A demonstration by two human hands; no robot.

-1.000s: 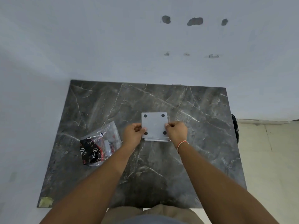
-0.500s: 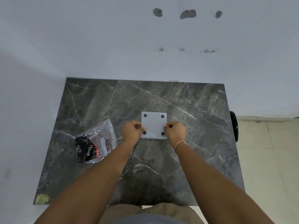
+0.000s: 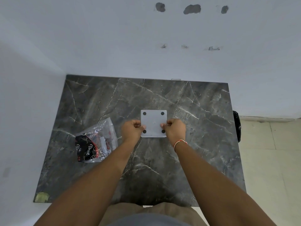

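A small square white plate (image 3: 153,122) with a black round pad near each corner is held just above the dark marble table (image 3: 195,111), near its middle. My left hand (image 3: 132,130) grips the plate's left edge with curled fingers. My right hand (image 3: 175,130) grips its right edge the same way; a red-and-white thread band circles that wrist. What lies under the plate is hidden.
A clear plastic bag (image 3: 96,141) with black, red and white contents lies on the table's left part. White walls close off the back and the left. A black object (image 3: 237,126) hangs at the table's right edge, beside a tiled floor (image 3: 268,160).
The thin wire frame seen at the plate's right and bottom edges a second ago no longer shows. Both hands keep their grip on the plate's sides.
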